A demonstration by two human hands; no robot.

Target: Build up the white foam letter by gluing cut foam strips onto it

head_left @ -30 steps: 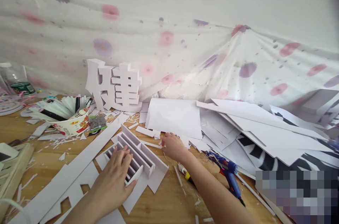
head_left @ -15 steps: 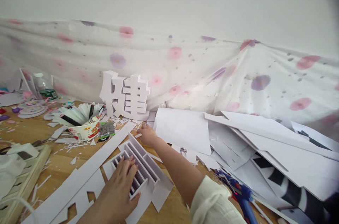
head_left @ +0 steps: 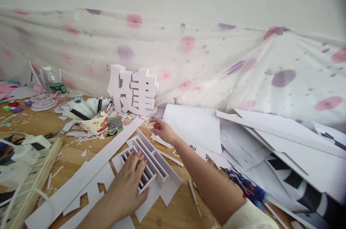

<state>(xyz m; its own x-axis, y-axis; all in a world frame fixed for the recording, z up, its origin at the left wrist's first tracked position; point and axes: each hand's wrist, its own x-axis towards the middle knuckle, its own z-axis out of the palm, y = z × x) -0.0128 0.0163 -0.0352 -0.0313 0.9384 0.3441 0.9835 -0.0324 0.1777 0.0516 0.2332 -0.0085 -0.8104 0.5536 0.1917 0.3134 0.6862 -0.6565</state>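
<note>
My left hand [head_left: 127,187] lies flat on a white foam-board piece with parallel ribs [head_left: 151,166], its fingers resting in the slots. My right hand [head_left: 163,130] reaches forward past that piece, fingers spread and slightly curled over small white foam strips [head_left: 159,140] on the wooden table [head_left: 67,157]. Nothing shows in its grasp. Just beyond stands a finished white foam-board character [head_left: 133,90], leaning against the flowered cloth.
A paper cup of strips and pens [head_left: 93,122] stands left of the character. A long white foam offcut [head_left: 89,173] lies diagonally at left. White sheets [head_left: 243,131] pile up at right. A blue glue gun [head_left: 248,191] lies by my right forearm. A power strip [head_left: 29,146] is at far left.
My right hand has moved from the strips right of the ribbed piece forward and left toward the scraps below the standing character. My left hand has stayed on the ribbed piece. The view has shifted.
</note>
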